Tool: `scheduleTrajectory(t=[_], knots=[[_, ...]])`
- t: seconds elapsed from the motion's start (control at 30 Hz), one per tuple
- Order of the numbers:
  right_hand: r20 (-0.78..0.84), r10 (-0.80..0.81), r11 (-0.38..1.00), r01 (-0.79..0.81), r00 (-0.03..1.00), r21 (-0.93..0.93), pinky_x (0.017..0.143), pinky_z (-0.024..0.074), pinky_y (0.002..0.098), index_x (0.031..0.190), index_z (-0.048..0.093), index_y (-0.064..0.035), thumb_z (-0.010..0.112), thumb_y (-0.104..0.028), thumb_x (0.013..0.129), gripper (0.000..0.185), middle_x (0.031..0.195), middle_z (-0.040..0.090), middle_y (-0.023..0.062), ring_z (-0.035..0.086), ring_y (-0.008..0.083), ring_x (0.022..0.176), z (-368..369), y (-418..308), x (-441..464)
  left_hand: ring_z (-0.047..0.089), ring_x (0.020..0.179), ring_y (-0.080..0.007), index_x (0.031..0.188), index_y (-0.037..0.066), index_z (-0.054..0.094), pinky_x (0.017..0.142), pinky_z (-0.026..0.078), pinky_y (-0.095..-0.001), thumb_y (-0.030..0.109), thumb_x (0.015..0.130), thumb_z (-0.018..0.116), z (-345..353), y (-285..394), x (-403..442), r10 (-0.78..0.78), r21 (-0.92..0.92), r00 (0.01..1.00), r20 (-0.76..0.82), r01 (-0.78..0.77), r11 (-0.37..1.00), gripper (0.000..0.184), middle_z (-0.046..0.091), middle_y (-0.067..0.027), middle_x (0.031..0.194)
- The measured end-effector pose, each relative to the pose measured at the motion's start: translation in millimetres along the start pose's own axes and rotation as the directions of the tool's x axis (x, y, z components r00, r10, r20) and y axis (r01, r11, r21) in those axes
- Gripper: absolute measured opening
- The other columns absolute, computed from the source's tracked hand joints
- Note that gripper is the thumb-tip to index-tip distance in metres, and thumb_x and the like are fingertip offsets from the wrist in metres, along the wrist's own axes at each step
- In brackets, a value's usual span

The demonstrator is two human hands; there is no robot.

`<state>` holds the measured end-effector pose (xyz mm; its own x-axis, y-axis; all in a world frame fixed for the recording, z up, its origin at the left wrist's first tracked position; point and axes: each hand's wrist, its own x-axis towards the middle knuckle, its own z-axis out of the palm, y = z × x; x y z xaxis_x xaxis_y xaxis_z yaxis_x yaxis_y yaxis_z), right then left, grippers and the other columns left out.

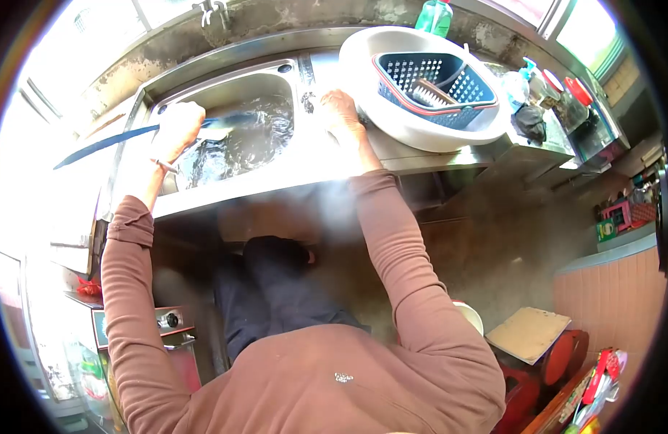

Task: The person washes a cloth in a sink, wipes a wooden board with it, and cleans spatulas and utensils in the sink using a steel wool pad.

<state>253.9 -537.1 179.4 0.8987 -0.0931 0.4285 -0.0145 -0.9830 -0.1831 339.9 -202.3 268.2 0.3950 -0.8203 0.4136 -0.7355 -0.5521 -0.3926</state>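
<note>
Water stands in the metal sink (240,137), its surface rippled. Over the sink's left side my left hand (180,130) is closed round a long blue strap-like thing (106,147), which sticks out to the left past the sink's edge. Its other end, to the right of the fist, is blurred above the water, beside a small white piece (213,134). My right hand (339,112) lies at the counter just right of the sink, near the white basin (421,137). Glare and the hand's angle hide its fingertips, so what it touches is unclear.
In the basin sits a dark blue perforated basket (479,87) with a brush (432,94). A green bottle (434,18) stands behind it. Jars with red lids (578,92) and a pump bottle (528,69) are at the right. A faucet (212,12) is behind the sink.
</note>
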Motion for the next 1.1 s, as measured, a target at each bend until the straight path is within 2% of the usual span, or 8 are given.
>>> scheduleTrajectory(t=[0.1, 0.2, 0.27, 0.47, 0.67, 0.87, 0.97, 1.1], knots=[[-0.172, -0.018, 0.967, 0.061, 0.985, 0.247, 0.074, 0.0537, 0.0327, 0.075, 0.071, -0.0123, 0.059, -0.018, 0.075, 0.014, 0.081, 0.07, 0.0073, 0.068, 0.0234, 0.082, 38, 21, 7, 0.065, 0.079, -0.0346, 0.075, 0.005, 0.064, 0.07, 0.051, -0.0425, 0.01, 0.075, 0.057, 1, -15, 8, -0.295, -0.022, 0.953, 0.071, 0.298, 0.954, 0.009, 0.065, -0.0173, 0.078], [-0.094, -0.184, 0.98, 0.174, 0.978, -0.099, 0.072, 0.0545, 0.0335, 0.073, 0.072, -0.0124, 0.058, -0.023, 0.074, 0.018, 0.08, 0.071, 0.009, 0.069, 0.0239, 0.081, 26, 17, 6, 0.064, 0.081, -0.0355, 0.078, 0.005, 0.065, 0.072, 0.051, -0.0447, 0.011, 0.077, 0.056, -11, -14, 19, -0.325, 0.124, 0.928, 0.185, 0.306, 0.944, 0.011, 0.065, -0.0175, 0.08], [-0.089, -0.136, 0.99, 0.131, 0.987, -0.06, 0.072, 0.0546, 0.0341, 0.074, 0.072, -0.0114, 0.058, -0.026, 0.074, 0.02, 0.08, 0.071, 0.0091, 0.069, 0.0249, 0.083, 15, 9, 0, 0.065, 0.075, -0.0343, 0.077, 0.005, 0.064, 0.066, 0.052, -0.0438, 0.013, 0.081, 0.054, -2, -20, 18, -0.175, -0.085, 0.979, -0.104, 0.167, 0.982, 0.013, 0.064, -0.0166, 0.08], [-0.016, -0.005, 0.994, 0.006, 1.0, 0.105, 0.078, 0.0531, 0.0418, 0.09, 0.069, -0.0054, 0.062, -0.023, 0.083, 0.02, 0.09, 0.069, 0.0162, 0.066, 0.0327, 0.088, -9, -7, -2, 0.063, 0.073, -0.0284, 0.099, 0.014, 0.064, 0.058, 0.052, -0.0397, 0.018, 0.09, 0.056, 19, 9, 79, -0.174, 0.157, 0.976, -0.128, 0.193, 0.968, 0.013, 0.058, -0.0099, 0.081], [-0.116, -0.033, 0.987, 0.051, 0.993, 0.155, 0.086, 0.0502, 0.0404, 0.102, 0.065, -0.0072, 0.065, -0.015, 0.084, 0.02, 0.098, 0.067, 0.0127, 0.061, 0.0316, 0.1, -2, -6, -2, 0.061, 0.081, -0.0291, 0.117, 0.016, 0.067, 0.068, 0.051, -0.0384, 0.004, 0.082, 0.053, 76, 18, 145, -0.03, -0.012, 0.961, -0.276, 0.028, 1.0, 0.04, 0.06, -0.0112, 0.091], [-0.175, -0.133, 0.985, 0.15, 0.976, 0.084, 0.078, 0.052, 0.0401, 0.088, 0.061, -0.0063, 0.063, -0.013, 0.083, 0.009, 0.089, 0.067, 0.0124, 0.062, 0.0316, 0.09, 2, -4, -1, 0.061, 0.079, -0.0287, 0.109, 0.021, 0.072, 0.068, 0.05, -0.039, 0.003, 0.078, 0.058, 154, 15, 207, 0.127, -0.249, 0.944, -0.305, -0.208, 0.946, 0.037, 0.061, -0.0065, 0.082], [-0.154, -0.145, 0.983, 0.159, 0.977, 0.086, 0.078, 0.0512, 0.0392, 0.089, 0.06, -0.0071, 0.064, -0.013, 0.083, 0.01, 0.092, 0.066, 0.01, 0.059, 0.0306, 0.091, -4, -9, 1, 0.056, 0.097, -0.0202, 0.112, 0.028, 0.07, 0.081, 0.042, -0.0393, 0.006, 0.083, 0.058, 177, 37, 223, 0.103, -0.218, 0.983, -0.153, -0.135, 0.967, 0.039, 0.061, 0.0018, 0.096], [-0.145, -0.138, 0.987, 0.148, 0.98, 0.058, 0.079, 0.051, 0.0385, 0.093, 0.06, -0.0076, 0.063, -0.014, 0.083, 0.011, 0.094, 0.066, 0.0083, 0.059, 0.0297, 0.093, -4, -9, 2, 0.055, 0.098, -0.022, 0.102, 0.023, 0.074, 0.088, 0.04, -0.0406, 0.008, 0.083, 0.058, 200, 70, 242, -0.058, -0.261, 0.955, -0.293, -0.021, 0.965, 0.029, 0.064, -0.0001, 0.098]])
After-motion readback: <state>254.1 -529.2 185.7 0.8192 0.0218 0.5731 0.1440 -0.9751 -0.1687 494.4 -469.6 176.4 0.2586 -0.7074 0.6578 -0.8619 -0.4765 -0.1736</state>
